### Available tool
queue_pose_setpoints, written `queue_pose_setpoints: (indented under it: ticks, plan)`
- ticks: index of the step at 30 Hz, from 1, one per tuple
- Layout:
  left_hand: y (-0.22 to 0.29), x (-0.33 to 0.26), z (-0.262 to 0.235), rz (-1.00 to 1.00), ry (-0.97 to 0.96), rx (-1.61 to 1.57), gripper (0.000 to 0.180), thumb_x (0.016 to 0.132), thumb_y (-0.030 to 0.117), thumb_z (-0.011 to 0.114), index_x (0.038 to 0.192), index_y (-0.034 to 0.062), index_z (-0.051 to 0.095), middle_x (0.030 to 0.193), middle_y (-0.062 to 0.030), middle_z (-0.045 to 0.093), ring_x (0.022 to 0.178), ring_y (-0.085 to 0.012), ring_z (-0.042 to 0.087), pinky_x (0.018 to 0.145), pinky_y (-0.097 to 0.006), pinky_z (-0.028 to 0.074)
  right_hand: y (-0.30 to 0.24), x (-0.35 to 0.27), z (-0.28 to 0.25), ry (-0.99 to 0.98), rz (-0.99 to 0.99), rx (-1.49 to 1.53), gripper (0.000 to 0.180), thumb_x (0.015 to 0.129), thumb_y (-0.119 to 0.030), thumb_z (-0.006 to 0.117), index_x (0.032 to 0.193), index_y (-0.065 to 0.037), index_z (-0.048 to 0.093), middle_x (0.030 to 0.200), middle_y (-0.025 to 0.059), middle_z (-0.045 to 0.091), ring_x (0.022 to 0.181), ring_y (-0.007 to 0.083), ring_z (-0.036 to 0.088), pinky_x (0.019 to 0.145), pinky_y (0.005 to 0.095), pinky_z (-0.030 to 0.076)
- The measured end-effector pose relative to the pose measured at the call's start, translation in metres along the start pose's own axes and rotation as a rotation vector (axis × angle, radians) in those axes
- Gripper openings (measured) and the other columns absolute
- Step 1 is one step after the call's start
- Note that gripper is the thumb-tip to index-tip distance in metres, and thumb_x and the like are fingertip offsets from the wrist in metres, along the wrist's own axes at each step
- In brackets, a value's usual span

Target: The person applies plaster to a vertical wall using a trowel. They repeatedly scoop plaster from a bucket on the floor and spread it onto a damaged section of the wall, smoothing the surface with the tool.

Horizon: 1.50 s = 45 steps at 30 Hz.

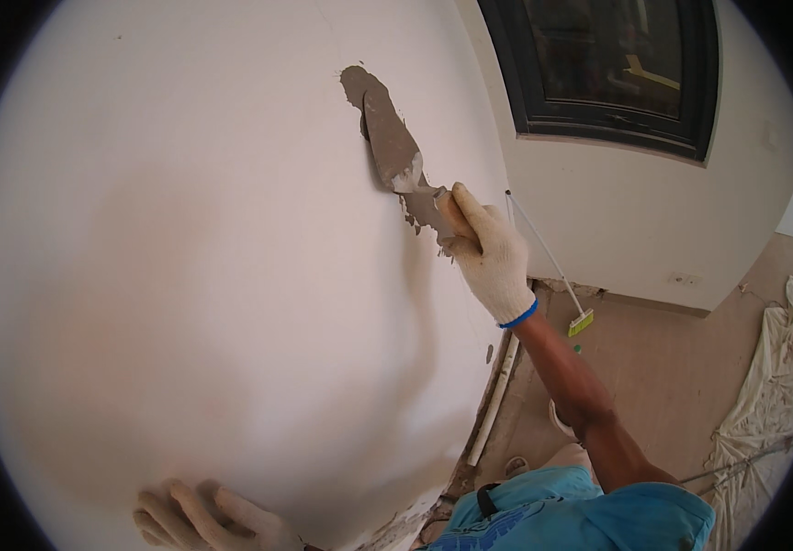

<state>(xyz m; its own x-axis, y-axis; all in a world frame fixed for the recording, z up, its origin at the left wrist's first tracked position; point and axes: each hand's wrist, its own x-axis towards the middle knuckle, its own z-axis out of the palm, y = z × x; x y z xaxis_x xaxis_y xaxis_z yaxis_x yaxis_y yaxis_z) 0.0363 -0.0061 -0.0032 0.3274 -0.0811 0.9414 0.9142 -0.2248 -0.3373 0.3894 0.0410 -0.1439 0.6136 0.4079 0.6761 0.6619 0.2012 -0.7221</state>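
My right hand (488, 243), in a white knit glove with a blue cuff, is closed around the handle of a trowel (391, 138). The trowel's blade lies against the white wall (231, 275), over a streak of wet grey-brown mortar (357, 84). More mortar shows below the blade, beside my gloved fingers, with ragged edges. Down at the lower left, my left hand (208, 516), also gloved, rests on the wall with its fingers stretched out and holds nothing.
A dark-framed window (617, 73) sits in the adjoining wall at the upper right. Under it leans a broom (580, 320) with yellow-green bristles. A white pipe (494, 399) lies along the wall's foot. Whitish sheeting (764, 432) covers part of the floor at right.
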Motion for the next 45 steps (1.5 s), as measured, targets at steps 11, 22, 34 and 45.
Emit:
queue_pose_setpoints:
  ticks: [11,22,34,45]
  plan:
    - [-0.002,-0.002,-0.001,0.000,0.003,0.011,0.018,0.071,0.010,0.056,0.064,0.0184,0.041,0.068,-0.0001,0.033,0.068,-0.0190,0.029,0.073,-0.037,0.026,0.007,-0.023,-0.006,0.033,-0.010,-0.028,0.069,0.085,-0.007,0.077,0.150,-0.015,0.056,0.101,0.0142,0.067,0.087,0.0340,0.069,0.075,0.0420,0.055]
    - [-0.006,0.000,0.000,0.018,0.025,-0.002,0.015,0.074,0.010,0.057,0.066,0.0167,0.046,0.068,-0.0016,0.034,0.069,-0.0199,0.029,0.073,-0.039,0.027,0.011,-0.038,0.003,-0.023,0.053,-0.092,0.073,0.084,-0.009,0.079,0.153,-0.017,0.054,0.100,0.0140,0.066,0.088,0.0339,0.069,0.075,0.0425,0.055]
    - [-0.004,-0.001,-0.001,0.032,0.026,-0.011,0.011,0.076,0.009,0.056,0.071,0.0154,0.048,0.069,-0.0024,0.035,0.070,-0.0209,0.031,0.074,-0.039,0.028,-0.002,0.004,0.006,0.039,0.028,0.023,0.072,0.084,-0.007,0.079,0.152,-0.012,0.054,0.102,0.0164,0.066,0.089,0.0345,0.069,0.076,0.0419,0.055]
    - [-0.002,0.002,0.001,0.048,0.040,-0.029,0.013,0.075,0.006,0.056,0.069,0.0153,0.048,0.067,-0.0010,0.032,0.068,-0.0204,0.029,0.074,-0.039,0.027,0.011,-0.026,-0.002,0.017,0.026,0.149,0.070,0.085,-0.002,0.077,0.151,-0.008,0.055,0.106,0.0158,0.069,0.096,0.0307,0.072,0.083,0.0387,0.057]
